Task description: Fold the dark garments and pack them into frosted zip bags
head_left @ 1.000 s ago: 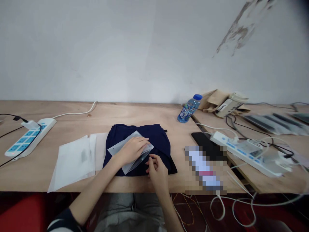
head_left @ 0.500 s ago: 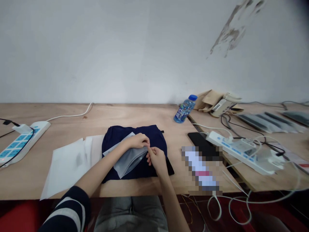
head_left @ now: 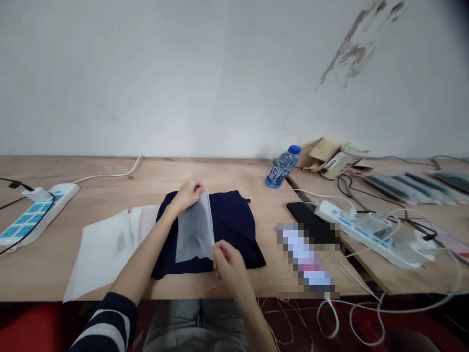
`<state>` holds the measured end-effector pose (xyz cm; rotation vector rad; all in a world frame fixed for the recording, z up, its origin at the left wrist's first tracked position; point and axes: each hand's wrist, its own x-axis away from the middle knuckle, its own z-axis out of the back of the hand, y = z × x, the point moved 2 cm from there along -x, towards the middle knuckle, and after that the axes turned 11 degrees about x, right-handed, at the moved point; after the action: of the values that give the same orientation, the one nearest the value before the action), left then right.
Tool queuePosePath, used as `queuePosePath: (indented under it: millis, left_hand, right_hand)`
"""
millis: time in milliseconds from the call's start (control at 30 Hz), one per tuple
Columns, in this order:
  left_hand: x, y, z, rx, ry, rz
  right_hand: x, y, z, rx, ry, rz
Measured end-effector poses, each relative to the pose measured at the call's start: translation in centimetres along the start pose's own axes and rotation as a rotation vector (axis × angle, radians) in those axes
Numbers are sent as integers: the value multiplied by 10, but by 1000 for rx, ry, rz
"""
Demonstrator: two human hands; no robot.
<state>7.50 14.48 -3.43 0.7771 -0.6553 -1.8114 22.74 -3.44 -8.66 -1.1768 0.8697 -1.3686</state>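
A frosted zip bag (head_left: 195, 230) is stretched between my two hands above a dark navy folded cloth (head_left: 234, 220). My left hand (head_left: 189, 194) pinches the far end of the bag's zip edge. At the near end of that same edge, my right hand (head_left: 229, 259) grips the corner with thumb and fingers. The bag looks flat, and the navy cloth shows dimly around it. Left of the cloth lie more frosted white bags (head_left: 104, 249), partly overlapping. A black item sticks out from under the cloth's right side.
A power strip (head_left: 34, 215) lies at the left. To the right are a blue-capped bottle (head_left: 282, 168), a black phone (head_left: 309, 222), a blurred-out device (head_left: 308, 259), another power strip (head_left: 366, 230) with tangled cables, a coffee cup (head_left: 342, 161) and several bagged dark items (head_left: 406, 188).
My left hand has moved away and leftward, my right hand nearer to me. The bag's edge, earlier gaping and bunched between the hands, now runs straight between them.
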Motion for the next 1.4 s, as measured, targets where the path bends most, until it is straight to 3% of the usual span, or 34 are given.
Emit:
queuePosePath:
  millis: [133, 267, 367, 467, 533, 667, 733, 867, 1167, 1300, 1400]
  left_hand:
    - [33, -9, 26, -85, 106, 164]
    - [79, -20, 27, -158, 162, 322]
    - [106, -26, 15, -226, 216, 406]
    - [127, -23, -5, -304, 301, 446]
    - [140, -16, -22, -366, 355, 354]
    - [161, 1, -59, -488, 278, -56]
    - [167, 2, -71, -511, 220, -118]
    - [170, -2, -80, -518, 225, -72]
    - [169, -7, -82, -408, 242, -15]
    - [170, -8, -78, -370, 219, -23]
    - [178, -12, -69, -327, 268, -7]
  right_hand:
    - [-13, -5, 49, 2, 115, 58]
    - [-46, -6, 76, 99, 109, 109]
    - [-65, 1, 74, 306, 142, 94]
    - [-63, 5, 58, 502, 401, 187]
    - [-51, 3, 38, 650, 526, 359]
    - [-28, 6, -9, 917, 348, 609]
    - [-23, 11, -23, 1020, 300, 609]
    - [-24, 19, -29, 1084, 288, 549]
    - [-33, 20, -19, 1022, 225, 555]
    - [-55, 6, -2, 1053, 207, 582]
    - [-81, -5, 11, 1049, 116, 535]
